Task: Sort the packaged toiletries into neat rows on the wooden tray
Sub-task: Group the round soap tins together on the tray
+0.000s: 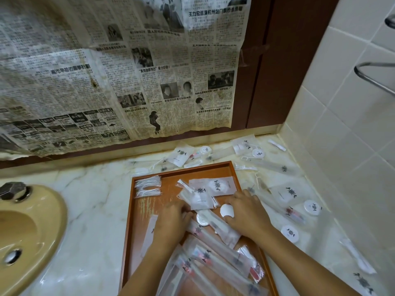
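On the tray (pixel 233 169) the packets are only part sorted: a neat stack of floss picks (pixel 148 186) sits in the far left corner, flat sachets (pixel 213 189) overlap in a loose heap at the middle, and long sleeves (pixel 213 253) lie fanned across the near end. We are working the middle heap. Our right hand (pixel 245 212) lies with curled fingers on a round white disc (pixel 227 210), seeming to pinch its edge, though blur hides the fingertips. Our left hand (pixel 171 218) is bent over the packets beside a second disc (pixel 202 220); whether it grips anything we cannot tell. To do this step well, we judge it best to lift one disc clear, not drag it, since the slick wrappers under it would slide and spoil what is already lined up. We should press the left hand flat on the sachets to pin them while the right carries the disc to a bare strip of wood, such as the patch at the middle left. Like should go with like, edges square to the rim. Many packets still lie on the table (pixel 96 199) right of the tray and behind it, more discs (pixel 312 207) among them, so we should leave room for a full row. A sink (pixel 32 231) sits to the left.
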The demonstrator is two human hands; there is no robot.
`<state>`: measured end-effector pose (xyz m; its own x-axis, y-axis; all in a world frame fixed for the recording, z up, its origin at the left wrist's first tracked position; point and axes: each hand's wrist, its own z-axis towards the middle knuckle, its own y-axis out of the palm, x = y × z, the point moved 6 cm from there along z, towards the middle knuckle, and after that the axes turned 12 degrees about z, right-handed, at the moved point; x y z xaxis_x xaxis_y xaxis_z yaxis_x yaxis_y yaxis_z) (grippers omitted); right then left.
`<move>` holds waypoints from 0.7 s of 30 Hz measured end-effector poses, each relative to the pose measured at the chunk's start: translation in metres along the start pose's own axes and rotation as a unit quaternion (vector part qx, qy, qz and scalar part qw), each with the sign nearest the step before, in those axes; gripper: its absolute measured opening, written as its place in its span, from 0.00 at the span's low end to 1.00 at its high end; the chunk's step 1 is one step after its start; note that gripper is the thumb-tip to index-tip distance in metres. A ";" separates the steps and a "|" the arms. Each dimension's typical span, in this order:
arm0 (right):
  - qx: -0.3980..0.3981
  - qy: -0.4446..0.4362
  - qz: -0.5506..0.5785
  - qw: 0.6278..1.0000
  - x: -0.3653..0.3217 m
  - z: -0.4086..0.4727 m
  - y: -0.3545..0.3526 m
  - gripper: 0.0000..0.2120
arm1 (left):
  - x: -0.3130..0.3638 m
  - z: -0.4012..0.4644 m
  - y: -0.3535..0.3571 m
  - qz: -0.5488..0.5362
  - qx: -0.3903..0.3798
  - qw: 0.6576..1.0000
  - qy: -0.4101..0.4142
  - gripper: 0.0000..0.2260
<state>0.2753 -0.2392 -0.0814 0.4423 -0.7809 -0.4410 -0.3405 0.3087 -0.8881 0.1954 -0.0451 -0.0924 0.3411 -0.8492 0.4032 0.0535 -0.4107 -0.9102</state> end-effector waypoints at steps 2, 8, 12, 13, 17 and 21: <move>-0.004 -0.003 -0.018 1.000 -0.002 0.000 0.002 0.20 | 0.003 -0.003 0.000 0.043 0.007 0.999 0.016 0.01; -0.011 -0.002 -0.016 1.000 -0.003 0.002 0.005 0.20 | 0.012 -0.012 0.005 0.107 0.018 0.993 0.052 0.06; 0.004 0.016 0.087 0.996 0.002 -0.001 0.000 0.19 | 0.017 -0.012 0.010 0.121 0.006 0.991 0.058 0.11; 0.011 0.027 0.144 0.989 0.004 -0.003 -0.003 0.20 | 0.019 -0.012 0.012 0.123 0.003 0.991 0.060 0.13; 0.035 0.046 0.334 0.941 0.007 -0.009 -0.016 0.18 | 0.025 -0.010 0.017 0.129 -0.019 0.989 0.070 0.22; 0.038 0.078 0.473 0.877 0.014 -0.016 -0.018 0.16 | 0.033 -0.009 0.021 0.126 -0.024 0.988 0.082 0.24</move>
<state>0.2742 -0.2642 -0.0696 -0.1290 -0.2196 -0.9670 -0.4354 0.8887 -0.1437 0.1993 -0.0847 -0.0973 0.1818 -0.9672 0.1773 -0.0599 -0.1909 -0.9798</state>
